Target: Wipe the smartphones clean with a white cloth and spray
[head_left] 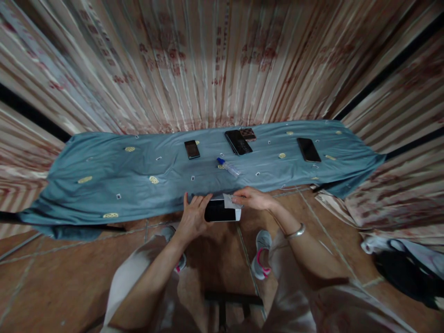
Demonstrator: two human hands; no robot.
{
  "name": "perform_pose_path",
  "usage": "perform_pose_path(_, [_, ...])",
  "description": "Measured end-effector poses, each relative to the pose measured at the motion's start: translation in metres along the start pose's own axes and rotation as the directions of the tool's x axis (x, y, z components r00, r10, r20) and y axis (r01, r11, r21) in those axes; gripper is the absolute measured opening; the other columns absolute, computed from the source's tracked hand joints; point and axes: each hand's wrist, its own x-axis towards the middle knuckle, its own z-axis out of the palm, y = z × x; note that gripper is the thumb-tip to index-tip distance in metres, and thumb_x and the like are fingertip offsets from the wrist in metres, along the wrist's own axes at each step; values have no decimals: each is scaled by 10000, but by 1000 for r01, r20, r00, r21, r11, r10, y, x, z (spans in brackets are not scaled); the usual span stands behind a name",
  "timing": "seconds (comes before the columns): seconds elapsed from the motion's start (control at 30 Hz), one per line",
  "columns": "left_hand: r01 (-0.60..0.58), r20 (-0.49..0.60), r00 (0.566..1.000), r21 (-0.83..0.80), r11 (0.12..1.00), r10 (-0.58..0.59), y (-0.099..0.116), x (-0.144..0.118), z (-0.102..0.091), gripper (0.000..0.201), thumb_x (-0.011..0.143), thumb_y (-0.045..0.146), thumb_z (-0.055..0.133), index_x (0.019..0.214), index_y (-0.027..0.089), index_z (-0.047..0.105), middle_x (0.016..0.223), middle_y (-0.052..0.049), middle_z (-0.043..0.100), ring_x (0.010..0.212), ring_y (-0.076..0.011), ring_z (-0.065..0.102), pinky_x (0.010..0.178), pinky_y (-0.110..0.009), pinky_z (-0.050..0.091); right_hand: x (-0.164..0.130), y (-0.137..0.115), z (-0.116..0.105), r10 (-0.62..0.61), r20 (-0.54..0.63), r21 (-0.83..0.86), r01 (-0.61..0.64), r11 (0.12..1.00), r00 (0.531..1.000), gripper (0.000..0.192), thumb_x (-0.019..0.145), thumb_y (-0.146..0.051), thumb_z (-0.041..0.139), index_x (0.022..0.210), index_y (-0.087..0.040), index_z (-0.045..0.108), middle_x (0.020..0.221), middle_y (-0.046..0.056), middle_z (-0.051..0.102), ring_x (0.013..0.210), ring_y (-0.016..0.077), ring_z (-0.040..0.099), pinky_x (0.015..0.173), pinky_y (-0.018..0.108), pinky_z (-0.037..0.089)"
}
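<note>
A white-edged smartphone (219, 212) with a dark screen is held level just off the near edge of the cloth-covered table. My left hand (194, 215) grips its left end, thumb and fingers closed round it. Against the right end of its screen, my right hand (251, 199) presses a small pale wipe or tissue (229, 201), pinched in the fingers. Beyond the phone, a clear spray bottle with a blue cap (229, 167) lies on its side on the cloth.
On the blue patterned cloth (90, 194) lie a small dark phone (192, 149), a larger black phone (238, 142) touching a brown patterned item (248, 134), and another black phone (308, 150) at right. Pleated curtains (194, 60) hang behind. Dark and white items (398, 268) sit on the floor at right.
</note>
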Motion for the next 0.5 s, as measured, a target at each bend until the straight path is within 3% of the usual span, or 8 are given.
perform_pose_path(0.17, [50,-26,998,1,999,-50,-1,0,-2,653,656,284,707,1260,111,531,1064,-135,651,1050,-315,601,1134,-591,231,4,1,3,-4,-55,85,9,996,998,528,760,-683,567,662,-165,597,568,-42,444,542,102,372,505,229,272])
perform_pose_path(0.5, [137,-166,976,-48,989,-143,-5,5,-2,603,596,304,729,1151,135,565,1047,-137,683,1003,-319,646,1056,-526,393,19,-4,25,1,-319,161,54,986,948,538,788,-706,475,633,-192,515,566,-48,375,540,103,333,516,243,257])
